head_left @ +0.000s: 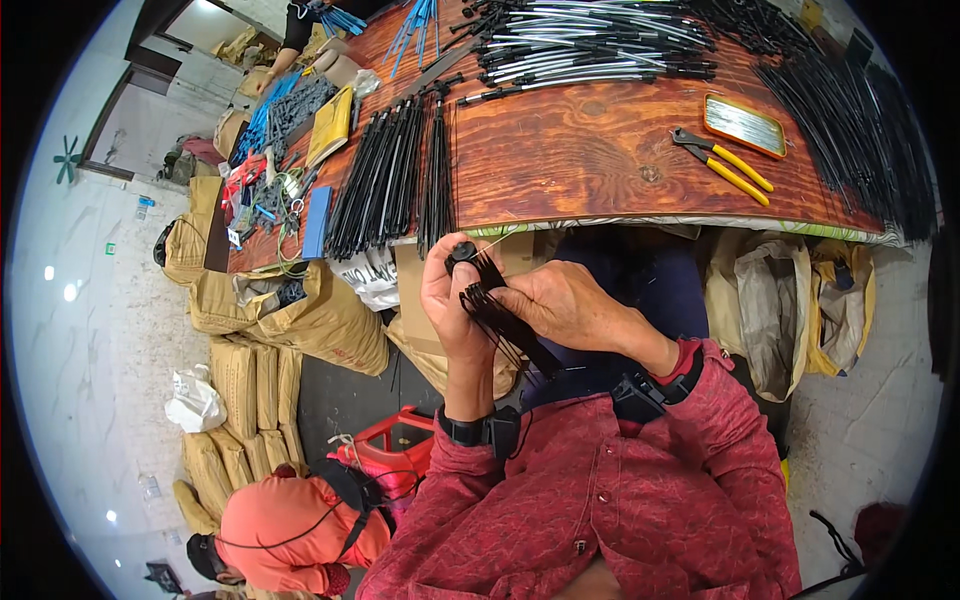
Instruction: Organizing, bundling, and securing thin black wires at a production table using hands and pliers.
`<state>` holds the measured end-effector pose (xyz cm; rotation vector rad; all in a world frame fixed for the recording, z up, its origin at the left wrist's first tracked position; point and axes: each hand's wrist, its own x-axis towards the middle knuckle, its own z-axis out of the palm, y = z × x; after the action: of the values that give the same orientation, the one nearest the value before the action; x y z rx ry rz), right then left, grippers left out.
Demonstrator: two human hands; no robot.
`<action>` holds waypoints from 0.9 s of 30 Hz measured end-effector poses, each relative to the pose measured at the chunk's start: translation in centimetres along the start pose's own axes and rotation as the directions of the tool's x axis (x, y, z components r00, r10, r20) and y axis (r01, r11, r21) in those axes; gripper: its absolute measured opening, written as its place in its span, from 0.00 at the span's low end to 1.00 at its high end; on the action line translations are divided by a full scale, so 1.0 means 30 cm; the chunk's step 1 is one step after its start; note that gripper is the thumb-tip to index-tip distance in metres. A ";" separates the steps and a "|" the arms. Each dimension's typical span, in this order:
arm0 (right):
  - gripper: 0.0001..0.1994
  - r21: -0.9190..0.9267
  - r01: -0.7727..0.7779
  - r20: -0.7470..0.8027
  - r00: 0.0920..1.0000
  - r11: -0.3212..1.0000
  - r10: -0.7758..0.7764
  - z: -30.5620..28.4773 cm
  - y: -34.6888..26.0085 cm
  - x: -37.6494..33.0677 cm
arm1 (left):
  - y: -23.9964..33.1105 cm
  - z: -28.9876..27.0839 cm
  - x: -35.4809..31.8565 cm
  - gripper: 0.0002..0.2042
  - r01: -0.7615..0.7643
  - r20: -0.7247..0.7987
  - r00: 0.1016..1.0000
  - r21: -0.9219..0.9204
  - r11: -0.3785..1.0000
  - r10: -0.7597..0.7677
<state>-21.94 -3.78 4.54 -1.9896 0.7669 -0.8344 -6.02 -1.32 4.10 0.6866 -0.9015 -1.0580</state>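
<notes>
Left hand [447, 300] grips a bundle of thin black cables [500, 318] with a round black cap [461, 252] up, right hand [560, 305] pinching strands to steady them, just below the wooden table [580, 160] edge.

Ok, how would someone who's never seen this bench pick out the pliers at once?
Start from the long reddish wooden table running across the top of the view. On its right half, in the bare patch between the silver rod pile and the black rod bundles, sits a flat orange-rimmed tray. The pliers lie just below it: the only yellow-handled tool there, amid black and silver stock.
</notes>
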 end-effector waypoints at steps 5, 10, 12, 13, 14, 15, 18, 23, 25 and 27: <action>0.24 0.157 -0.045 0.122 0.992 0.987 0.026 0.006 0.028 0.017 | 0.002 -0.009 0.025 0.21 0.026 0.156 0.988 -0.234 0.972 0.011; 0.24 0.170 -0.013 0.070 0.998 0.985 0.001 0.015 0.014 0.021 | -0.001 -0.021 0.027 0.22 0.065 0.152 0.988 -0.297 0.953 -0.020; 0.24 0.089 -0.002 0.009 1.000 0.996 0.001 0.024 0.002 0.016 | 0.002 -0.024 0.024 0.22 0.060 0.114 0.993 -0.191 0.980 -0.038; 0.24 0.022 -0.001 -0.025 1.000 1.000 0.001 0.030 -0.006 0.009 | 0.008 -0.038 0.018 0.22 0.061 0.084 0.995 -0.085 0.995 -0.054; 0.24 -0.045 -0.002 -0.059 0.998 0.999 -0.001 0.031 -0.012 0.006 | 0.014 -0.053 0.015 0.22 0.065 0.052 0.996 0.023 0.998 -0.066; 0.24 -0.046 0.000 -0.058 0.998 0.999 -0.002 0.028 -0.018 0.007 | 0.023 -0.070 0.018 0.22 0.095 0.037 0.995 0.049 0.994 -0.097; 0.23 -0.044 -0.005 -0.057 0.998 0.999 0.003 0.012 -0.032 0.004 | 0.067 -0.067 0.024 0.23 0.070 0.013 0.997 0.280 0.957 -0.076; 0.23 -0.031 -0.039 -0.051 0.998 0.999 0.037 0.017 -0.020 0.004 | 0.116 -0.058 0.026 0.19 0.072 0.079 0.992 0.255 0.964 -0.095; 0.23 -0.034 -0.003 -0.056 0.998 0.999 0.001 0.018 -0.027 0.006 | 0.127 -0.056 0.026 0.18 0.086 0.102 0.988 0.240 0.967 -0.113; 0.23 -0.029 0.019 -0.040 0.999 0.999 -0.020 0.016 -0.030 0.010 | 0.134 -0.061 0.028 0.18 0.102 0.128 0.983 0.207 0.973 -0.130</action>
<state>-21.20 -3.37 5.16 -2.0140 0.7879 -0.8820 -2.51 -0.59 6.81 0.8483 -1.1115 -1.1407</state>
